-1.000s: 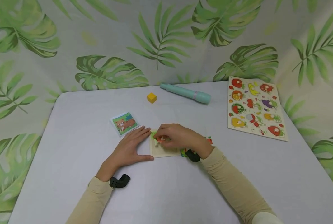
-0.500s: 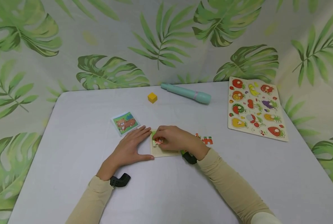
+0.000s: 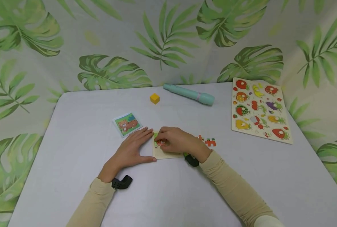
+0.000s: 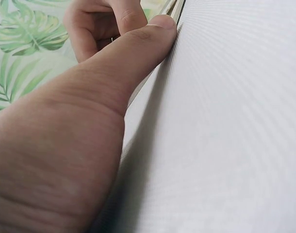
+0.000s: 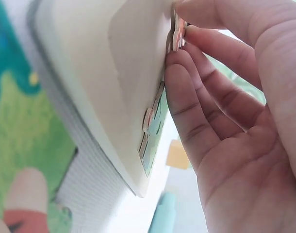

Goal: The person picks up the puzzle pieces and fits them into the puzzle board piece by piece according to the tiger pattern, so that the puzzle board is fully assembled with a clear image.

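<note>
My left hand (image 3: 131, 149) lies spread on the table, fingers extended, with its fingertips and thumb (image 4: 155, 36) at the left edge of a shallow wooden puzzle board (image 3: 168, 155). Between thumb and fingers, my right hand (image 3: 178, 140) pinches a small red jigsaw piece (image 5: 177, 36) at the board's upper left part. Another jigsaw piece (image 5: 150, 128), greenish, lies in the board beside it. The right hand covers much of the board's upper right. Loose red jigsaw pieces (image 3: 210, 142) lie to the right, others partly hidden under the right wrist.
A picture card of a brown animal (image 3: 128, 124) lies above the left hand. Farther back are a yellow cube (image 3: 155, 98) and a teal tapered stick (image 3: 188, 94). At the right lies a fruit peg board (image 3: 260, 110), its back edge near the leaf-patterned cloth (image 3: 168, 41).
My right hand has shifted slightly left and settled with the red jigsaw piece at the board, uncovering more loose pieces by its wrist. The left hand keeps its place.
</note>
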Motion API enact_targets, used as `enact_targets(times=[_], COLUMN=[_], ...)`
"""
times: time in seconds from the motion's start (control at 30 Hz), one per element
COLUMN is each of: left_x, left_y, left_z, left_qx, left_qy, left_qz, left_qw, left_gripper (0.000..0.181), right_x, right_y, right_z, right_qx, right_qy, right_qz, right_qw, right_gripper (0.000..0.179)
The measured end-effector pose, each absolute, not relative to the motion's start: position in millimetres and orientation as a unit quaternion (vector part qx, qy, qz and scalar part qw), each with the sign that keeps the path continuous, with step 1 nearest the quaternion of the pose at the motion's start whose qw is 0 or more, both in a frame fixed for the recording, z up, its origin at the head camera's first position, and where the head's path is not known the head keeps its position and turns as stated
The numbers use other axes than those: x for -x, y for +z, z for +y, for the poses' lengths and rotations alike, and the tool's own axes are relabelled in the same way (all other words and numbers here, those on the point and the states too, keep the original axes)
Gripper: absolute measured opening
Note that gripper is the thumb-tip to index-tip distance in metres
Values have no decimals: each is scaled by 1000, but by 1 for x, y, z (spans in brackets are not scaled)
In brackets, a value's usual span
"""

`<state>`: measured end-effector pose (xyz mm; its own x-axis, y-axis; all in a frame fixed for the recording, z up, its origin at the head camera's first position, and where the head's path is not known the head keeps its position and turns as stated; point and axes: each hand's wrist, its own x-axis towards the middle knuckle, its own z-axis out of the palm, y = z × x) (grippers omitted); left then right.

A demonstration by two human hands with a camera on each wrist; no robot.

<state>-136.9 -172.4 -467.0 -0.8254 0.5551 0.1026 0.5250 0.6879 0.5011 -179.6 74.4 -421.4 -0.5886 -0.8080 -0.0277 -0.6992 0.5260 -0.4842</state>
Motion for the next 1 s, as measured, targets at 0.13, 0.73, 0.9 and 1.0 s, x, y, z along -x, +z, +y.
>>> enact_targets(times=[0.13,0.73,0.9,1.0], left_x=[137,137,137,137], left_y=[-466,-467,-467,-467], left_z=[-172,-172,-172,-172], left_qx=[-293,-290,-293,-293], left_qy=[263,265,268,269], left_qz=[919,919,917,917], left_qw=[32,35,31,32], left_gripper=[102,102,102,102], right_x=[179,180,179,179], right_y=[-418,-420,-421,-420], right_z=[75,76,76,76], right_qx=[438,438,441,440], right_qy=[-216,-217,-211,-212], right_qz=[864,862,863,863], right_qw=[125,133,131,132], right_gripper=[25,27,27,27])
